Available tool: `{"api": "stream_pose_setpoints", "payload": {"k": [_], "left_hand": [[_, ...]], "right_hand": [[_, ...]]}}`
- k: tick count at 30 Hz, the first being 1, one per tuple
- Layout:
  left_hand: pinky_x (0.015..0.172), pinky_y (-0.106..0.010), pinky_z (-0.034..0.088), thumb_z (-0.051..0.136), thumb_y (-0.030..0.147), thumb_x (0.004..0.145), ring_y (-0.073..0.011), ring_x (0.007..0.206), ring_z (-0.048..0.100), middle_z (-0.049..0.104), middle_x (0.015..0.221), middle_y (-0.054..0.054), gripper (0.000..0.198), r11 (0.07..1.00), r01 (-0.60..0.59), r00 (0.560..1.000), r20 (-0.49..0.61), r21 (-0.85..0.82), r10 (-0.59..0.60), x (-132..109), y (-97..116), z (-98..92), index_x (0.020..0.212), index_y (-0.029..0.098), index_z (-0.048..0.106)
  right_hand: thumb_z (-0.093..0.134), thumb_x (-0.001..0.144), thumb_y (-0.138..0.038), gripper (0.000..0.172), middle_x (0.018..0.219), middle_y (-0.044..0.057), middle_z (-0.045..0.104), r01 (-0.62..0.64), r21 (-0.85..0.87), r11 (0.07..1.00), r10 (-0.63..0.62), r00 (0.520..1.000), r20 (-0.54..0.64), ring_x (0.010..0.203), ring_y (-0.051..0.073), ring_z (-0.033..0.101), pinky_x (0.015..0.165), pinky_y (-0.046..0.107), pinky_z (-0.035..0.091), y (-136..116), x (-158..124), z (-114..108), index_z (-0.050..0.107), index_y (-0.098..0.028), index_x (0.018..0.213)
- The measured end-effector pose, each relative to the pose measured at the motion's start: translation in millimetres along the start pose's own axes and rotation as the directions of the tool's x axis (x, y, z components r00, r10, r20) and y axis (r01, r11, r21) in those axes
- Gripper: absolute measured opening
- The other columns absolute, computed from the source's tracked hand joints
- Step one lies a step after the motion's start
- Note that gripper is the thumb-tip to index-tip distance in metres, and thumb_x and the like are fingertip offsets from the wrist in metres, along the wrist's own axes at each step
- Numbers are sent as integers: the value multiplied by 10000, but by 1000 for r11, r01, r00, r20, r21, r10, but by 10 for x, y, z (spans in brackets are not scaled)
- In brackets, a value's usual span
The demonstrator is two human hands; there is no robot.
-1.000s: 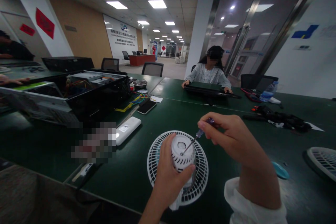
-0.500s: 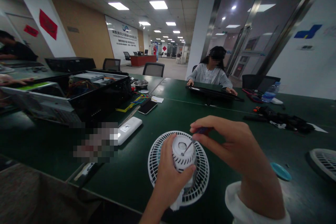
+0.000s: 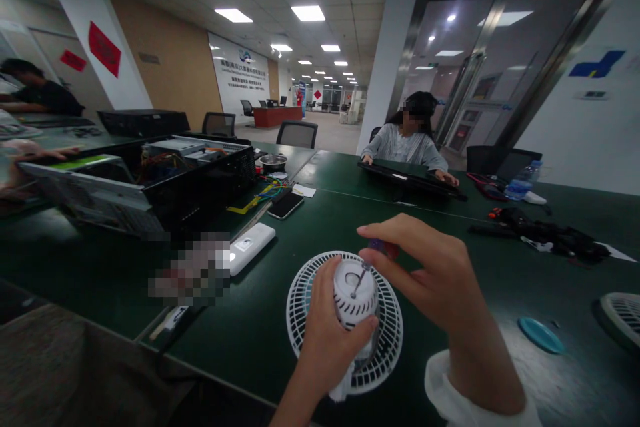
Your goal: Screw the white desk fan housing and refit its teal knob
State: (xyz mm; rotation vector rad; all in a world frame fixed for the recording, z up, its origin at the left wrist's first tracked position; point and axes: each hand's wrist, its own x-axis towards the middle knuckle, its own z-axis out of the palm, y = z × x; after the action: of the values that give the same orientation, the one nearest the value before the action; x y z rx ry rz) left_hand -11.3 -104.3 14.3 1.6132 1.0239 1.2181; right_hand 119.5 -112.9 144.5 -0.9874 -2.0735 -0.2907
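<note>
A white fan motor housing (image 3: pixel 356 287) with slotted vents stands on a round white fan grille (image 3: pixel 395 330) lying on the green table. My left hand (image 3: pixel 333 320) is wrapped around the housing, fingers on its far left side and thumb on the near right. Above it, my right hand (image 3: pixel 425 263) pinches the handle of a screwdriver (image 3: pixel 379 247), dark purple and reddish. The screwdriver's thin shaft slants down to the left, and its tip meets the top face of the housing near a small hole or screw, too small to tell which.
An opened computer case (image 3: pixel 195 187) stands at the left, near a phone (image 3: pixel 286 205) and a white rectangular device (image 3: pixel 253 247). Right of my arm lie a turquoise disc (image 3: pixel 541 335) and another grille (image 3: pixel 625 317). Across the table a person (image 3: pixel 405 133) holds a dark flat panel (image 3: pixel 410 180).
My right hand has shifted its fingers around the screwdriver handle, and more of the reddish part shows. The whole view has moved slightly; my left hand keeps its hold on the housing.
</note>
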Motion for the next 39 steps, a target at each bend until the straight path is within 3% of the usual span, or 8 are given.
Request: {"api": "stream_pose_setpoints", "payload": {"k": [2,7,13,20,26,31,37,39], "left_hand": [[1107,-498,216,669,216,683,-303,1317,300,348,1402,-84,762,1000,-14,1000,3,4,14,1,1,-1,1349,248,299],[1121,-482,187,661,204,686,-285,1323,288,343,1402,-82,741,1000,-24,999,25,17,24,7,3,-8,1335,241,306],[1122,-487,177,672,218,677,-299,1343,256,327,1420,-81,765,1000,-10,1000,6,11,10,3,-44,11,1346,243,302],[1110,-480,212,669,217,693,-288,1320,294,342,1403,-84,752,999,-37,999,24,34,36,3,-9,-3,1341,245,287],[1110,-481,207,673,210,695,-290,1330,277,331,1412,-76,762,998,-36,999,17,45,35,-4,-20,2,1344,256,276],[1112,-457,216,665,192,696,-276,1318,301,346,1401,-74,748,997,-65,998,28,39,64,12,17,-5,1338,251,285],[1112,-463,201,664,204,690,-283,1325,277,333,1404,-72,758,999,-26,1000,17,44,25,21,2,4,1340,248,277],[1117,-467,187,659,202,687,-285,1326,274,330,1404,-81,746,999,-27,999,21,45,26,18,9,0,1332,231,285]], "right_hand": [[559,843,-215,116,799,46,672,-12,-38,999,11,1000,-26,737,155,626,663,277,507,0,9,33,626,-176,930],[499,852,-122,228,940,65,681,-1,21,1000,2,999,-32,878,156,627,754,281,505,-16,-13,9,597,-174,1052],[574,837,-224,88,737,41,671,20,-92,996,-30,994,-108,673,139,617,619,254,490,-42,-3,68,642,-178,866],[449,864,-118,358,998,63,672,25,36,999,-26,999,24,915,160,620,762,292,513,-91,-18,25,542,-201,1200],[534,857,-229,198,786,61,653,16,-81,997,-18,1000,-23,715,161,597,637,287,498,-94,2,86,633,-145,1007],[414,898,-153,368,958,57,662,-3,87,996,-3,998,60,861,147,602,737,276,501,-110,-8,76,487,-168,1258],[509,877,-225,204,735,50,638,37,-124,992,-43,998,-49,682,158,567,622,284,472,-90,1,131,636,-117,994],[494,880,-223,240,789,70,646,7,-121,993,-15,998,-59,737,175,580,642,301,480,-73,3,130,621,-107,1046]]}}
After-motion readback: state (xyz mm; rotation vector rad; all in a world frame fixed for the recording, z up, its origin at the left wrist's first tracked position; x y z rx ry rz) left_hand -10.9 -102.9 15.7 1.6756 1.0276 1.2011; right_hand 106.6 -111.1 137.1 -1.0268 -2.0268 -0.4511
